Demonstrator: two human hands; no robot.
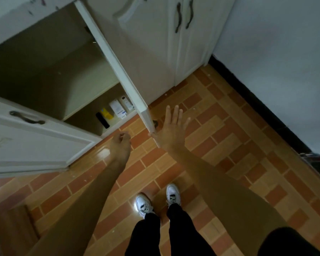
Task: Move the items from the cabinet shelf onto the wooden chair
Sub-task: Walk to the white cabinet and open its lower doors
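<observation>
— White-painted wood all round. Where are the things to be moved?

— On the lower shelf (pixel 85 120) of the cabinet, in a row along its front edge and running toward its right front corner. There is a black item (pixel 102 120), a yellow tube (pixel 107 113) beside it, then a white box (pixel 118 109), and a white bottle (pixel 127 103) nearest the corner. None is on the chair yet, and I cannot pick the chair out for sure.

— And the hands?

— The right hand (pixel 171 130) is wide, fingers straight and spread, its thumb side touching the lower corner of the open right door (pixel 118 67). The left hand (pixel 121 145) hangs loosely curled above the floor (pixel 211 145), just before the shelf's front edge, with nothing in it that I can see.

— So how should the first pick go?

— I'd push that door fully aside, since its edge stands just beside the white bottle and crowds the corner. Then crouch, as the shelf sits low, and reach in from the front. Take the black item or the yellow tube first, because they lie nearest the left hand. Grip each round its middle and lift straight up, so the neighbours are not toppled.
</observation>
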